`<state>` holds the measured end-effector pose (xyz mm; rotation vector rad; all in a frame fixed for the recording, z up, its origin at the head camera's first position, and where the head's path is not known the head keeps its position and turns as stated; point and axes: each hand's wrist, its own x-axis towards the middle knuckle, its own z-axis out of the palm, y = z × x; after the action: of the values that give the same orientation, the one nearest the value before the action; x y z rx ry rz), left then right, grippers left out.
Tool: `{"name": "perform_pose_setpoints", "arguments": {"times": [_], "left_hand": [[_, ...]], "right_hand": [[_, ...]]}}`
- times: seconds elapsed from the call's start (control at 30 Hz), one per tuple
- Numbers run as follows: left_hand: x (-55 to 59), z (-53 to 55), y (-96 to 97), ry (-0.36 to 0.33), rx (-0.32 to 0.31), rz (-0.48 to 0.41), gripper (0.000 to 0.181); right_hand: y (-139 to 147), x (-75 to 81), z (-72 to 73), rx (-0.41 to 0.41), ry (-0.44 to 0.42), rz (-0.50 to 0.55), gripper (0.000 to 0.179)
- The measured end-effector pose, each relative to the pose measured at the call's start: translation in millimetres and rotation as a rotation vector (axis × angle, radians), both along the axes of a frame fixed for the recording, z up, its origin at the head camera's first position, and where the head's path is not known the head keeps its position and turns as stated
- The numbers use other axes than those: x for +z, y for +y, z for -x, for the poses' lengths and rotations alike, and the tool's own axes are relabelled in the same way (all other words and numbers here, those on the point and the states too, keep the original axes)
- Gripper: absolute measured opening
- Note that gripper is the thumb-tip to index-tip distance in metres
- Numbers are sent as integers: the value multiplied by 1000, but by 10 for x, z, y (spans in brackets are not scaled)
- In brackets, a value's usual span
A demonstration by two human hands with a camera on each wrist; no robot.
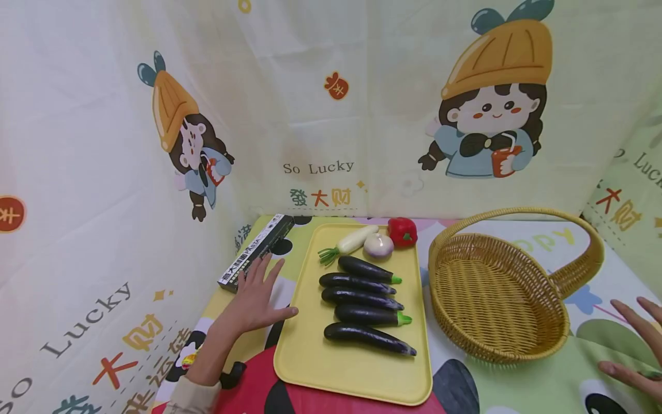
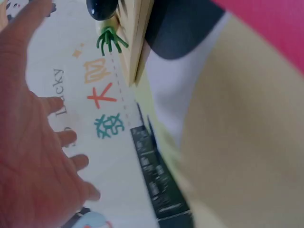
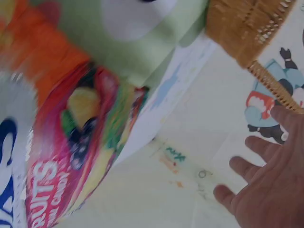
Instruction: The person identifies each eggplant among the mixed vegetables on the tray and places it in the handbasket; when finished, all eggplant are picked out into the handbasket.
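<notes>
My left hand [image 1: 254, 302] is spread with straight fingers over the left side of the yellow tray [image 1: 305, 359], holding nothing. Near its fingertips lies a long dark pasta box [image 1: 256, 253]. On the tray, several dark eggplants [image 1: 362, 315] lie in a column. Behind them are a white radish [image 1: 357, 238] with green stems, a round white-and-purple vegetable [image 1: 378, 245] and a red bell pepper [image 1: 402, 232]. At the right edge of the head view, my right hand [image 1: 638, 345] is partly cut off, its fingers extended and apart from the wicker basket [image 1: 496, 299].
The basket's tall handle [image 1: 584, 273] arches over it, right of the tray. A shiny fruit candy bag [image 3: 61, 156] fills the left of the right wrist view. Printed cloth [image 1: 331, 121] hangs behind and at the sides. A colourful patterned cloth [image 1: 248, 385] covers the table.
</notes>
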<state>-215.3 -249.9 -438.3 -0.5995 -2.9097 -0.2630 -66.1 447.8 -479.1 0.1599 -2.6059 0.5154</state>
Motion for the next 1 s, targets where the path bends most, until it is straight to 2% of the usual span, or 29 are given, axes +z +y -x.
{"name": "perform_pose_setpoints", "arguments": {"times": [0.17,0.3,0.4,0.5,0.63,0.73,0.9,1.0], "left_hand": [[-62,69,-2,-139,-27,-250,104],[-115,128,-9,-209,-27,-411,97],[-161,170,-20,-277,-25,-511,91],[-206,200,-39,-347,-14,-589,85],[-245,205,-61,-400,2,-616,81],[-260,202,-74,-429,-11,-625,81],[-304,223,-99,-478,-49,-634,79],[-335,237,-121,-497,-98,-627,73]], "right_hand": [[-308,292,-25,15,12,30,123],[-637,569,-33,51,159,79,112],[-865,750,-25,124,257,108,99],[-1071,873,-31,189,232,126,90],[-1335,1004,-44,261,185,94,88],[-1580,1067,-49,308,140,108,87],[-2048,1016,-24,345,-13,207,74],[-2283,944,35,380,-65,241,66]]}}
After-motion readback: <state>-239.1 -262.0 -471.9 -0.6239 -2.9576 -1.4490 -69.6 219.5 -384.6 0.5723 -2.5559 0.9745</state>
